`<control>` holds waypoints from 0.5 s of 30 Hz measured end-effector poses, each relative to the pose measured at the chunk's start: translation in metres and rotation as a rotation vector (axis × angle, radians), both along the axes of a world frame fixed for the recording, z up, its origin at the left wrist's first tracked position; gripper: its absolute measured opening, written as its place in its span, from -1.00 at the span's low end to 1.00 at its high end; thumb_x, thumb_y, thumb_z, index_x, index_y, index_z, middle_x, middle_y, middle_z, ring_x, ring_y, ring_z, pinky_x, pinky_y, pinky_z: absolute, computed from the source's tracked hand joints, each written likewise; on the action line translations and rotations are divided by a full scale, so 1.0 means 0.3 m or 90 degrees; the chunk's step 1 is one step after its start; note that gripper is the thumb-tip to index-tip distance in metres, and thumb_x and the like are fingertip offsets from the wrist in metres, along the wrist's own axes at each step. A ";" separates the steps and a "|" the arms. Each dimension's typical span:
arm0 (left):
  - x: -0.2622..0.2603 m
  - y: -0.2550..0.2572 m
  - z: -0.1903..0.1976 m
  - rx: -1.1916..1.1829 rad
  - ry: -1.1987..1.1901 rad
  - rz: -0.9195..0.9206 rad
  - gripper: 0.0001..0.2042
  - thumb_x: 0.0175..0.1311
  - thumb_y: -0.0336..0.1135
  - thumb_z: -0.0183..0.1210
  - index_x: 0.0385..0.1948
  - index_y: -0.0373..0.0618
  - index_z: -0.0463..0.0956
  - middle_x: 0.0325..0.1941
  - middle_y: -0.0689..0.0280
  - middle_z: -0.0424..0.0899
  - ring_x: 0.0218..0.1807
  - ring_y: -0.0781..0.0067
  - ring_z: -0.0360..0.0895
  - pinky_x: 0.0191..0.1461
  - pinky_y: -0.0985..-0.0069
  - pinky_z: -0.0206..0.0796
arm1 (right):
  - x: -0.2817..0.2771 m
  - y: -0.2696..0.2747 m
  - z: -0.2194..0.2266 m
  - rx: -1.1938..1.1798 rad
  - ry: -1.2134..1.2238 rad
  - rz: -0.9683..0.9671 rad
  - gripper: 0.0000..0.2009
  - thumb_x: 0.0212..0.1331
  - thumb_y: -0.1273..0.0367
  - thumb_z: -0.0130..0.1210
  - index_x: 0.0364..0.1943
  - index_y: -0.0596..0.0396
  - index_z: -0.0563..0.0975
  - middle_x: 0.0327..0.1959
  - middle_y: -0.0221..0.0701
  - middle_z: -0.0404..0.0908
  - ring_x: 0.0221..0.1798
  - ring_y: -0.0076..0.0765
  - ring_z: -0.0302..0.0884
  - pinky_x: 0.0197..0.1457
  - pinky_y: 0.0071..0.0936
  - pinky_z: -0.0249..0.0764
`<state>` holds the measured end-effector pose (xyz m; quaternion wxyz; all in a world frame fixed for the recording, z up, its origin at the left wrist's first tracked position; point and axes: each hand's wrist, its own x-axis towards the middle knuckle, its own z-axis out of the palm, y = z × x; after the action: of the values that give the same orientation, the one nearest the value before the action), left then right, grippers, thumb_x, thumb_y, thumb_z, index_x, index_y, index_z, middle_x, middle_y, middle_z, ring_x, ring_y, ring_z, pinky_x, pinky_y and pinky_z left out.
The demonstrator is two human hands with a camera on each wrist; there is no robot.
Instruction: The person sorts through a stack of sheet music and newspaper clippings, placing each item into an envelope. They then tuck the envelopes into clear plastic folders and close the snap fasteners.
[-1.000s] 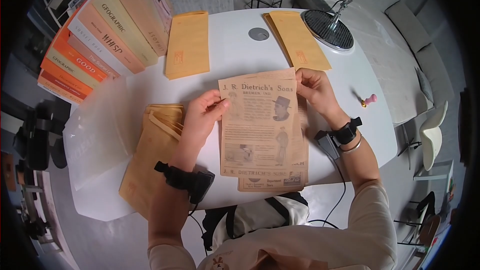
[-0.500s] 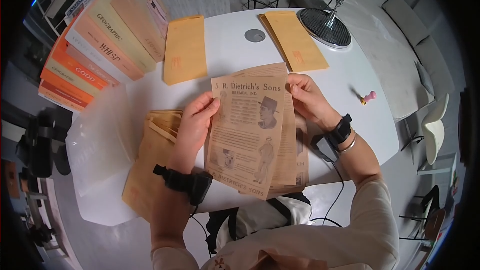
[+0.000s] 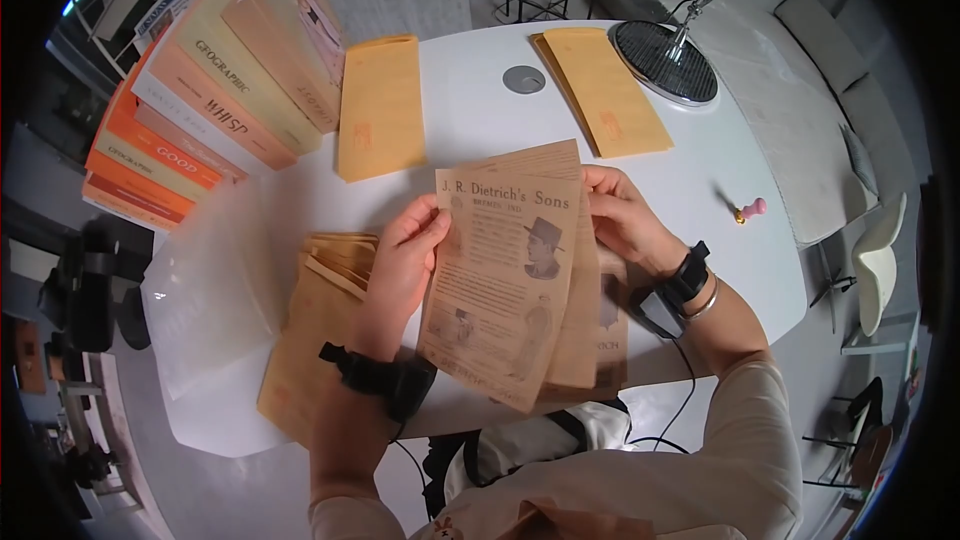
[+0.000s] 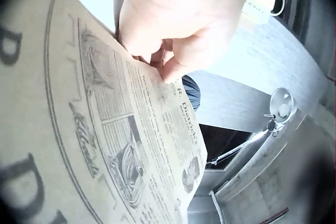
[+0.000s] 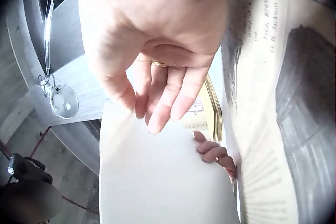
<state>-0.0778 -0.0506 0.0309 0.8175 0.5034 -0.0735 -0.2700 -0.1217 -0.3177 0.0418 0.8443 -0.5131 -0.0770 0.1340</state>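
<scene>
My left hand [image 3: 402, 252] pinches the left edge of a brown printed sheet [image 3: 500, 285] headed "J. R. Dietrich's Sons". Behind it, more printed sheets [image 3: 578, 345] fan out to the right, their upper right edge pinched by my right hand [image 3: 630, 220]. Lower down, another sheet [image 3: 612, 325] shows partly beneath them. Close up in the left wrist view, thumb and fingers meet on the sheet's edge [image 4: 157, 77]. The right wrist view has thumb and forefinger at the edge of a pale sheet [image 5: 163, 176], with left-hand fingertips [image 5: 212, 153] against it.
Tan envelopes [image 3: 318, 345] lie beside my left forearm, with two further piles, left [image 3: 382, 110] and right [image 3: 608, 90], at the back. Books [image 3: 215, 90] and a clear plastic sheet [image 3: 215, 285] are on the left. A lamp base [image 3: 665, 60] and pink-handled stamp [image 3: 750, 210] stand right.
The front sheet has swung so that its lower end points rightward less squarely over the others, and the sheets, earlier nearly stacked, are now fanned apart. Both hands keep their pinch.
</scene>
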 end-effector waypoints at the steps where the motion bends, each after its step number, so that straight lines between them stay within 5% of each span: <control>1: 0.000 0.000 -0.002 0.007 -0.011 0.010 -0.78 0.41 -0.43 -0.07 -0.01 -0.28 0.42 -0.11 0.32 0.56 -0.06 0.61 0.47 0.04 0.62 0.32 | 0.004 0.000 0.003 0.006 0.010 -0.028 -0.85 0.25 0.45 0.03 -0.14 0.18 0.50 -0.27 -0.43 0.61 -0.28 -0.62 0.54 -0.13 -0.65 0.48; 9: -0.001 -0.004 -0.012 0.087 -0.097 0.128 -0.78 0.37 -0.49 -0.02 -0.01 -0.33 0.41 -0.09 0.24 0.60 -0.10 0.63 0.49 0.02 0.64 0.31 | -0.011 0.049 0.074 -0.228 -0.084 -0.236 -0.71 0.18 0.63 -0.02 -0.01 0.17 0.36 -0.26 -0.42 0.57 -0.27 -0.66 0.52 -0.22 -0.70 0.47; 15: 0.007 -0.006 -0.011 0.095 -0.094 0.181 -0.79 0.37 -0.50 -0.03 -0.02 -0.34 0.41 -0.11 0.26 0.61 -0.12 0.64 0.49 0.01 0.64 0.30 | 0.017 0.025 0.004 -0.293 -0.126 -0.262 -0.74 0.16 0.64 0.03 -0.05 0.22 0.43 -0.27 -0.44 0.55 -0.28 -0.72 0.47 -0.27 -0.75 0.42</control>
<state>-0.0758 -0.0523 0.0275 0.8002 0.5864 -0.0416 -0.1188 -0.1165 -0.3101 0.0429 0.7039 -0.7059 -0.0214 -0.0762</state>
